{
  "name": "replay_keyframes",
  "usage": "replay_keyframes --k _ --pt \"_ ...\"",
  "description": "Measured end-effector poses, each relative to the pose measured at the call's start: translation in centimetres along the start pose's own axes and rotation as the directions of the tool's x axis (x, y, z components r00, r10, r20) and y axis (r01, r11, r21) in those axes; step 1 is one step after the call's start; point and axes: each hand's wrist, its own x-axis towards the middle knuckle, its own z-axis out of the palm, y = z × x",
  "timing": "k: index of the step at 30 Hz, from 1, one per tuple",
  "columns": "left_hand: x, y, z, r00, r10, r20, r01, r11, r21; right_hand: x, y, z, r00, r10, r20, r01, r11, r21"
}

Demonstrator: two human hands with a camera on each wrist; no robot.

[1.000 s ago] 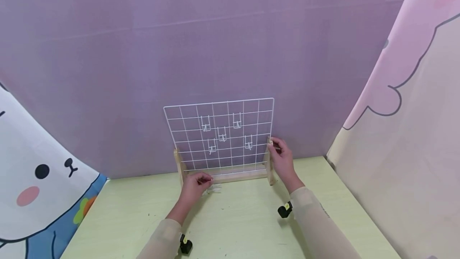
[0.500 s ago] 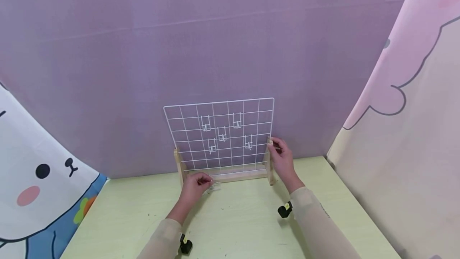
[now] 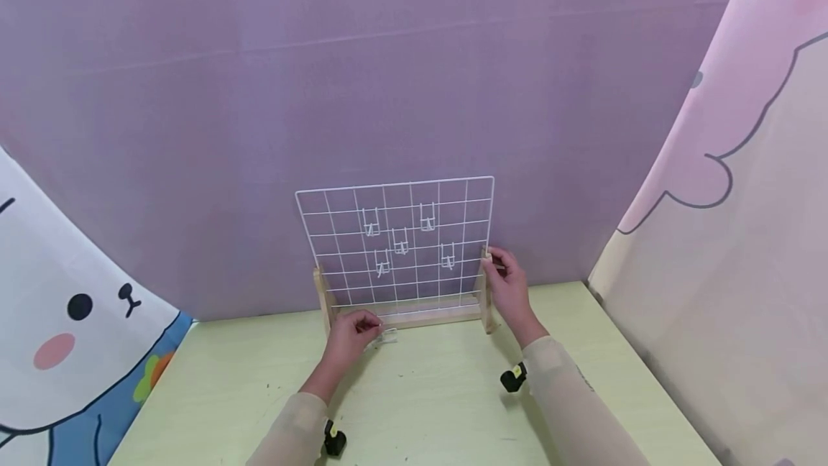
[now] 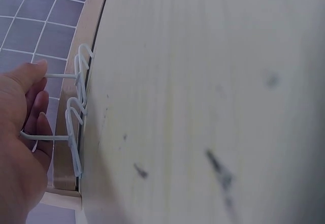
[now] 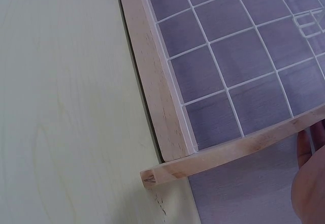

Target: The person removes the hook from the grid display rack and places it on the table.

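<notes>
A white wire grid panel (image 3: 346, 243) stands in a wooden stand (image 3: 414, 319), with several white wire hooks, one of them a hook (image 3: 400, 244) near the middle, hung on its bars. Low at the panel's front left, my left hand (image 3: 349, 340) holds two loose white hooks. In the left wrist view, thumb and fingers pinch the stem of the upper hook (image 4: 80, 76), while curled lower fingers hold the other hook (image 4: 71, 132). Their bent ends point away from the palm. My right hand (image 3: 509, 295) grips the stand's right upright (image 3: 486, 308); its fingertips are partly hidden behind the wood.
The pale wooden table (image 3: 427, 408) bears the stand near its back edge. Behind rises a purple backdrop (image 3: 414, 78). Printed cartoon cloths (image 3: 71, 250) flank the table on both sides. Each sleeve carries a small black wrist camera (image 3: 514, 377).
The hooks in my left hand have turned slightly between the fingers. My right hand stays on the upright, and the panel with its hung hooks has not moved.
</notes>
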Motion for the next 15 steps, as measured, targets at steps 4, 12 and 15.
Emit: replay_keyframes --k 4,12,15 --pt "0.1 0.0 0.0 1.0 -0.006 0.001 0.006 1.0 0.005 0.0 -0.1 -0.1 1.0 -0.003 -0.001 0.003 1.0 -0.002" --pt "0.0 0.3 -0.1 1.0 -0.001 0.007 0.002 1.0 -0.01 -0.3 -0.7 -0.2 1.0 -0.027 0.012 0.027 0.999 -0.03" --pt "-0.1 0.3 -0.1 1.0 0.0 0.005 0.0 1.0 -0.014 -0.4 -1.0 -0.2 0.999 -0.037 0.013 0.038 0.999 -0.037"
